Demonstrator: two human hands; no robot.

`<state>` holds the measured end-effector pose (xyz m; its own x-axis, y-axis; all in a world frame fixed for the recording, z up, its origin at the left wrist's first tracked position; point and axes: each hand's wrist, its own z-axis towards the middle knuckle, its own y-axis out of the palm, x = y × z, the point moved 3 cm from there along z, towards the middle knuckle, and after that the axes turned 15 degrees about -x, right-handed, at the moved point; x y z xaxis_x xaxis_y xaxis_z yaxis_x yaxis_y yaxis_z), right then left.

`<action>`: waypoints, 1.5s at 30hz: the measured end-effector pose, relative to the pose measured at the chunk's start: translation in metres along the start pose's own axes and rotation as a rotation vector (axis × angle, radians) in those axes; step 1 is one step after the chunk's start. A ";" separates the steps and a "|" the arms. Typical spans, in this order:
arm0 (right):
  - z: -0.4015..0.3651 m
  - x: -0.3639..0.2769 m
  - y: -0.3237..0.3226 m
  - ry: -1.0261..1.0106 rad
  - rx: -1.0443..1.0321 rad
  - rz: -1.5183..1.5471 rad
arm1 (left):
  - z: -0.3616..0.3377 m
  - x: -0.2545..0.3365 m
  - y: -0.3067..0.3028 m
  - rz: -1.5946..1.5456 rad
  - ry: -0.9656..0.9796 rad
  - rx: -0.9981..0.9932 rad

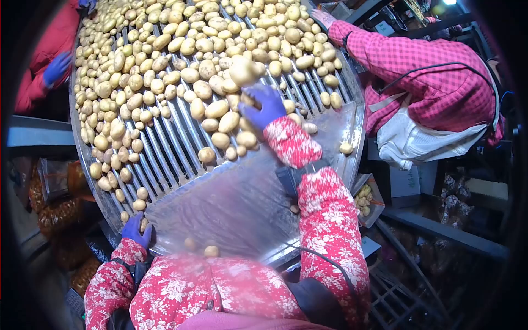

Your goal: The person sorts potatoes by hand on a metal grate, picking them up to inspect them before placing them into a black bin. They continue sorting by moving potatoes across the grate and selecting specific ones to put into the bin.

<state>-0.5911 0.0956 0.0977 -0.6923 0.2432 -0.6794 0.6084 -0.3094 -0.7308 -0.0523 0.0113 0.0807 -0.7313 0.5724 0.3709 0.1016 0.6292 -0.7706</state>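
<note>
My left hand [136, 231], in a purple glove, rests at the lower left edge of a slatted metal sorting table [176, 143]. Its fingers are apart, and a small potato [144, 224] lies between thumb and fingers. My right hand [265, 107], also gloved in purple, reaches out over the middle of the table with fingers apart. Just beyond its fingertips is a motion-blurred potato [243, 71], seemingly off the slats. Several larger potatoes [229, 122] lie just left of this hand.
Many potatoes [165, 41] cover the far part of the slats. A smooth metal apron [220, 203] lies before me, with a potato [211, 251] at its near edge. A co-worker in checked pink [423, 77] stands right; another's gloved hand [56, 69] is left. A potato-filled crate [367, 201] stands lower right.
</note>
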 end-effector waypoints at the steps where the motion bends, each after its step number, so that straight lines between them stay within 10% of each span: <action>1: -0.011 -0.008 0.005 -0.082 -0.061 -0.171 | -0.001 -0.001 0.000 -0.008 0.008 0.009; 5: -0.020 0.017 -0.031 -0.074 0.003 0.381 | 0.000 0.006 -0.007 -0.010 0.044 0.045; 9: 0.023 0.162 -0.129 0.297 0.415 -0.182 | 0.007 0.017 -0.018 -0.040 0.054 0.035; 17: 0.151 0.241 -0.125 0.406 0.166 0.153 | 0.011 0.012 -0.018 0.003 0.058 0.036; 20: 0.200 0.254 -0.110 0.116 -0.010 -0.466 | 0.012 0.016 -0.022 -0.016 0.035 0.002; 22: 0.209 0.216 -0.099 0.450 -0.152 -0.240 | 0.012 0.015 -0.024 -0.011 0.051 0.020; 24: 0.214 0.211 -0.088 0.307 -0.305 -0.581 | 0.014 0.017 -0.021 -0.020 0.061 0.016; 29: 0.180 0.114 -0.048 0.299 -0.266 0.396 | 0.009 0.018 -0.022 0.011 0.065 0.061; 31: 0.189 0.147 -0.007 0.271 -0.365 0.416 | 0.006 0.015 -0.022 -0.023 0.054 0.037; 35: 0.105 0.012 0.019 0.230 -0.409 -0.137 | 0.002 0.016 -0.020 -0.063 0.082 0.064; 37: 0.071 -0.032 0.021 0.223 -0.499 0.518 | -0.001 0.010 -0.024 -0.048 0.093 0.087; 41: 0.023 -0.052 0.050 -0.053 -0.535 0.027 | -0.001 0.012 -0.023 -0.060 0.095 0.102; 45: 0.041 -0.084 0.032 0.157 -0.748 0.080 | 0.000 0.008 -0.026 -0.086 0.087 0.052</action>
<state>-0.5294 0.0273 0.1343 -0.6055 0.3914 -0.6929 0.7938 0.3588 -0.4910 -0.0606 -0.0006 0.1031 -0.6746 0.5623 0.4783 0.0047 0.6511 -0.7590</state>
